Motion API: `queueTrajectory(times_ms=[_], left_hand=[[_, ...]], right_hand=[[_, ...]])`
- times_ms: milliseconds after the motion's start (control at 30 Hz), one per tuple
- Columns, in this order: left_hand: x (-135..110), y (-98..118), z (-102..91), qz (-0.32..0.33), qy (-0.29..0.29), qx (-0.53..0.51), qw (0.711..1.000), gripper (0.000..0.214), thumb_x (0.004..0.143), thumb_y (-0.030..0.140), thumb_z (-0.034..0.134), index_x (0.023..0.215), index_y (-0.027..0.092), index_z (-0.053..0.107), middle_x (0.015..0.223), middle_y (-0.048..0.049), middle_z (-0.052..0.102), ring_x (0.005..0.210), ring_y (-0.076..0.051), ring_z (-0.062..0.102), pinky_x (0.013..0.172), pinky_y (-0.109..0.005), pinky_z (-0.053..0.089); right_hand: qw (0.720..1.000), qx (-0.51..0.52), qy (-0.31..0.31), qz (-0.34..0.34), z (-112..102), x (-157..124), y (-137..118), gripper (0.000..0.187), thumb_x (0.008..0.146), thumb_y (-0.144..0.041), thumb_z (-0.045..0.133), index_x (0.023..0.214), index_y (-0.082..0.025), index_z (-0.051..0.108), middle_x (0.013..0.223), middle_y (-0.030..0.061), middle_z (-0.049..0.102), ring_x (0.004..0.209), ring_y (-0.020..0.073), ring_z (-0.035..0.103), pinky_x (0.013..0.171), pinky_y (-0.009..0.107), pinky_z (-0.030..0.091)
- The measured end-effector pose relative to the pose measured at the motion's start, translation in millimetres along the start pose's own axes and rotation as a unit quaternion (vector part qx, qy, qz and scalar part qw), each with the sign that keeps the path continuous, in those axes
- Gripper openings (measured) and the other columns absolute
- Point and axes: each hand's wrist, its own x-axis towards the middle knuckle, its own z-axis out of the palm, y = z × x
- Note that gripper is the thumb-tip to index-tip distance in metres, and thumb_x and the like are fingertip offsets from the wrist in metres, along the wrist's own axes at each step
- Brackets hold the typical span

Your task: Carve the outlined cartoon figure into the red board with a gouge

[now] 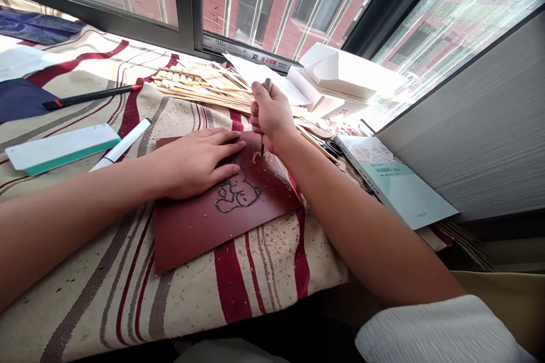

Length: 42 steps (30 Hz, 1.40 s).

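Observation:
A flat reddish-brown board (191, 232) lies on the striped cloth, with a cartoon animal outline (239, 195) cut into it. My left hand (198, 161) rests flat on the board's upper left part, fingers stretched toward the carved lines. In a fist, my right hand (272, 110) grips a carving tool (262, 144) held nearly upright. The tool's dark shaft points down at the board's upper right, where pale carved lines (275, 167) and small shavings show. Most of the tool's handle is hidden inside my fingers.
A striped cloth (187, 306) covers the table, strewn with crumbs. To the left lie a white marker (123, 144), a white-and-green case (63, 147) and a black pen (91, 96). Thin wooden strips (200, 88), white boxes (336, 76), scissors (334, 148) and a book (395, 181) lie toward the window.

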Motion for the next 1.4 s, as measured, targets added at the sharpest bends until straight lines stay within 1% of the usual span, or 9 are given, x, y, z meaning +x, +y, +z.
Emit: queueTrajectory(times_ms=[167, 367, 633, 833, 900, 1000, 1233, 1300, 1400], left_hand=[[3, 0, 2.9, 0.0, 0.002, 0.003, 1.0, 0.076, 0.106, 0.054, 0.026, 0.169, 0.014, 0.04, 0.177, -0.0112, 0.034, 0.164, -0.032, 0.031, 0.135, -0.049, 0.023], [3, -2, 5.6, 0.0, 0.011, -0.001, 1.0, 0.07, 0.107, 0.053, 0.027, 0.169, 0.022, 0.041, 0.176, -0.0074, 0.037, 0.161, -0.032, 0.036, 0.133, -0.051, 0.026], [6, 0, 3.8, -0.016, -0.033, 0.023, 0.999, 0.072, 0.11, 0.05, 0.027, 0.172, 0.014, 0.032, 0.181, -0.0112, 0.021, 0.168, -0.03, 0.02, 0.137, -0.045, 0.015], [4, 2, 1.9, -0.014, -0.017, 0.027, 0.999, 0.069, 0.11, 0.048, 0.029, 0.172, 0.019, 0.032, 0.179, -0.0081, 0.029, 0.166, -0.029, 0.026, 0.136, -0.045, 0.021], [3, 2, 1.5, -0.013, -0.018, 0.024, 0.999, 0.068, 0.11, 0.048, 0.029, 0.172, 0.02, 0.033, 0.179, -0.0075, 0.031, 0.166, -0.03, 0.027, 0.135, -0.046, 0.022], [4, 1, 2.0, -0.012, -0.012, 0.021, 1.0, 0.069, 0.11, 0.049, 0.029, 0.173, 0.02, 0.03, 0.18, -0.0079, 0.029, 0.166, -0.031, 0.027, 0.135, -0.047, 0.022], [6, 2, 2.8, -0.025, -0.032, 0.029, 0.999, 0.072, 0.109, 0.049, 0.028, 0.172, 0.014, 0.032, 0.181, -0.0106, 0.023, 0.168, -0.029, 0.022, 0.137, -0.045, 0.016], [6, 3, 1.9, -0.024, -0.026, 0.025, 0.999, 0.072, 0.108, 0.049, 0.028, 0.171, 0.014, 0.034, 0.18, -0.01, 0.025, 0.167, -0.029, 0.024, 0.137, -0.044, 0.017], [5, 3, 1.6, -0.017, -0.015, 0.025, 0.999, 0.073, 0.107, 0.05, 0.027, 0.17, 0.014, 0.036, 0.18, -0.0099, 0.028, 0.166, -0.029, 0.027, 0.136, -0.044, 0.019]], right_hand=[[0.998, -0.002, -0.019, 0.059, 1, 6, 1, 0.037, 0.107, -0.039, 0.061, 0.082, -0.026, 0.037, 0.054, -0.0125, 0.03, 0.041, 0.0036, 0.022, 0.04, 0.016, 0.014], [0.975, -0.01, -0.204, 0.084, 7, -6, -10, 0.035, 0.11, -0.033, 0.056, 0.08, -0.024, 0.04, 0.051, -0.0132, 0.03, 0.041, 0.0022, 0.017, 0.04, 0.014, 0.013], [0.99, 0.032, 0.092, 0.104, -6, 5, 0, 0.034, 0.113, -0.031, 0.047, 0.083, -0.026, 0.032, 0.049, -0.0138, 0.024, 0.04, 0.0059, 0.021, 0.04, 0.017, 0.013], [0.979, 0.031, -0.192, 0.056, -11, -8, -8, 0.042, 0.112, -0.038, 0.051, 0.077, -0.024, 0.032, 0.054, -0.0124, 0.027, 0.044, 0.0042, 0.015, 0.042, 0.017, 0.014], [0.972, 0.023, -0.226, 0.051, -10, -9, -10, 0.043, 0.112, -0.04, 0.049, 0.077, -0.024, 0.032, 0.054, -0.0124, 0.027, 0.044, 0.004, 0.014, 0.042, 0.017, 0.014], [0.979, 0.011, -0.193, 0.062, -5, -5, -8, 0.04, 0.112, -0.038, 0.051, 0.079, -0.025, 0.033, 0.053, -0.013, 0.026, 0.043, 0.0042, 0.015, 0.041, 0.017, 0.013], [0.993, 0.025, 0.095, 0.066, -4, 5, 3, 0.018, 0.112, -0.032, 0.046, 0.096, -0.027, 0.04, 0.054, -0.0132, 0.026, 0.04, 0.0056, 0.024, 0.041, 0.019, 0.015], [0.997, 0.035, 0.067, 0.034, -7, 2, 3, 0.018, 0.111, -0.034, 0.047, 0.096, -0.027, 0.04, 0.056, -0.0129, 0.027, 0.04, 0.005, 0.024, 0.042, 0.019, 0.015], [0.994, 0.057, -0.089, 0.007, -15, -4, -1, 0.029, 0.11, -0.039, 0.053, 0.088, -0.027, 0.037, 0.056, -0.0122, 0.029, 0.042, 0.0047, 0.022, 0.042, 0.019, 0.016]])
